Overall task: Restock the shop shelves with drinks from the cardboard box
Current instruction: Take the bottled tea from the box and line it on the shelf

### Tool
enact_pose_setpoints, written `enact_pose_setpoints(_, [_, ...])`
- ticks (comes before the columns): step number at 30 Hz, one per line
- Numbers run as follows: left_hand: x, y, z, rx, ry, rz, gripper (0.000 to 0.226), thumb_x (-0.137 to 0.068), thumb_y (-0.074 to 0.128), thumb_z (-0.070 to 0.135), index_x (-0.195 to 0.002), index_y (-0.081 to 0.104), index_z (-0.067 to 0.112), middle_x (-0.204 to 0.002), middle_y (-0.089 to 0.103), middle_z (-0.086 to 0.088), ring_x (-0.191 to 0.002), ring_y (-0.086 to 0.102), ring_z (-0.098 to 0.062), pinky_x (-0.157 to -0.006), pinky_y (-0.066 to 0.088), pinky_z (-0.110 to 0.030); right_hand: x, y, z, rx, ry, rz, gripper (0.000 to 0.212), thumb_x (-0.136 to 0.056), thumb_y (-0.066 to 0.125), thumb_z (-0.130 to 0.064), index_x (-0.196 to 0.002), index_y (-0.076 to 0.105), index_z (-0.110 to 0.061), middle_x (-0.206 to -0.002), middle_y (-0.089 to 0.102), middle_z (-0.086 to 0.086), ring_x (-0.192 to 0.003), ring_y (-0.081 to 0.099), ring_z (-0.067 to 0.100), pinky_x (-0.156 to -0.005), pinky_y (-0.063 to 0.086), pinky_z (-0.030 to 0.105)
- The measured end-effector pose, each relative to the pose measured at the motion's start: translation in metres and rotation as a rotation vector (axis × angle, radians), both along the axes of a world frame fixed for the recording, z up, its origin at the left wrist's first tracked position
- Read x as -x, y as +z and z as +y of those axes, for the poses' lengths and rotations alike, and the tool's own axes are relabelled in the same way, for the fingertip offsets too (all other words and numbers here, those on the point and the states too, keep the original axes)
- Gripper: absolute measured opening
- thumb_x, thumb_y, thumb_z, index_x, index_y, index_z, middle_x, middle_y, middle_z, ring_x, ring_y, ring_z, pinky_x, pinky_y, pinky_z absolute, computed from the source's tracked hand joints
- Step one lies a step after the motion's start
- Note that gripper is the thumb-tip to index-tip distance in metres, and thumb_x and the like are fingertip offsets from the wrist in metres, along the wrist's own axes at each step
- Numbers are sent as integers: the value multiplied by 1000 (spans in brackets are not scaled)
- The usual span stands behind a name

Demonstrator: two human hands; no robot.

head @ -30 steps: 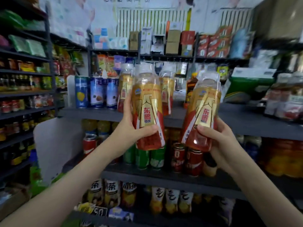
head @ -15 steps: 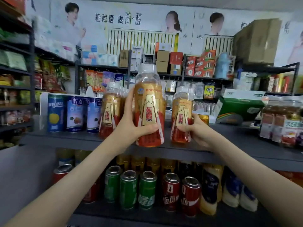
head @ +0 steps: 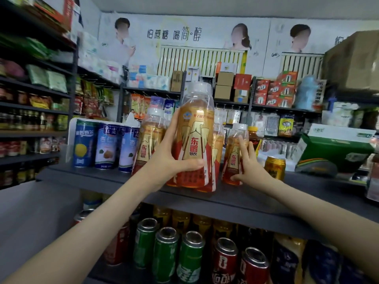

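My left hand (head: 170, 160) grips a gold and red drink bottle (head: 194, 140) with a clear cap, upright, its base just above the front of the dark grey shelf (head: 98, 179). A second bottle of the same kind (head: 232, 158) stands on that shelf to the right. My right hand (head: 251, 168) touches it with straight fingers along its side and the thumb at its base. More of these bottles (head: 148, 144) stand behind and to the left. The cardboard box that the drinks come from is out of view.
Tall blue cans (head: 104, 146) line the shelf's left end. To the right of the bottles stand a gold can (head: 274, 167) and a green box (head: 336, 152). Green cans (head: 166, 253) and red cans (head: 224, 261) fill the shelf below.
My right hand set its bottle down on the shelf and its fingers straightened against it. My left hand lowered its bottle toward the shelf front. The view tilted upward.
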State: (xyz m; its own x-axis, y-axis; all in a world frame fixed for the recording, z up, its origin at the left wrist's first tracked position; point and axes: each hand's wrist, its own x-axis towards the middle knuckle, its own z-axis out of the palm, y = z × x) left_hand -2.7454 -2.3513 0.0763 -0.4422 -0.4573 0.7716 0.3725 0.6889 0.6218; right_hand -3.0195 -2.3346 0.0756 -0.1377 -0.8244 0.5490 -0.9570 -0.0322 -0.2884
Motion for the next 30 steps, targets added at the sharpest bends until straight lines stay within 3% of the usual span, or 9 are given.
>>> enact_pose_setpoints(2, [3,0,-2,11,15,-4,117,-59,84,25,-146,11,51,-141,45,13,-123,53,-11,-102,45,-43,4,-1,-5,-34,8,0,128,-77,76,-3,-140,-26,-49,-153,-34,14,-145,17,34,-105,39,40])
enact_pose_setpoints(6, [9,-4,-4,-1,28,7,117,-57,84,27,-147,12,49,-138,47,14,-121,55,-7,-98,49,-35,9,1,-19,-57,19,-19,124,-81,69,4,-139,-24,-52,-152,-33,15,-132,43,35,-90,50,31])
enact_pose_setpoints(9, [9,-6,-5,4,46,11,118,-56,85,28,-147,13,49,-141,46,9,-122,54,-10,-100,48,-37,15,0,-33,-53,42,-48,124,-81,67,7,-140,-25,-53,-153,-33,16,-134,38,40,-81,49,26])
enact_pose_setpoints(13, [8,-7,-4,0,65,19,113,-57,84,27,-144,17,52,-138,49,13,-122,55,-10,-100,48,-39,21,0,-50,-62,55,-80,126,-80,68,8,-140,-25,-54,-153,-33,12,-142,22,40,-89,49,32])
enact_pose_setpoints(19, [3,-8,-3,-31,88,32,115,-57,84,24,-145,16,52,-137,52,8,-121,57,-15,-100,47,-45,27,0,-66,-56,67,-48,129,-78,67,11,-139,-25,-54,-148,-43,4,-133,38,39,-85,56,38])
enact_pose_setpoints(23, [1,-8,-1,-43,103,48,117,-56,84,24,-148,15,46,-126,60,14,-116,60,-13,-94,51,-37,28,1,-72,-80,66,-32,130,-77,65,12,-136,-27,-58,-147,-45,5,-132,40,40,-70,57,29])
enact_pose_setpoints(25, [1,-7,1,-38,109,53,116,-55,84,24,-146,16,48,-125,60,16,-115,60,-13,-93,52,-36,27,5,-71,-74,72,-36,129,-77,63,13,-134,-26,-61,-149,-42,7,-123,50,38,-60,55,25])
enact_pose_setpoints(28, [3,-6,7,-24,106,41,114,-56,83,25,-144,16,52,-126,58,20,-117,59,-11,-93,51,-34,23,14,-60,-41,49,-3,116,-80,57,12,-144,-17,-51,-155,-29,10,-86,64,24,-51,49,22])
enact_pose_setpoints(30, [8,-5,10,-6,108,33,116,-56,83,25,-146,14,49,-129,56,18,-118,58,-10,-95,51,-33,20,24,-47,42,51,21,99,-84,53,8,-151,-4,-38,-159,-13,11,-91,62,25,-60,52,27])
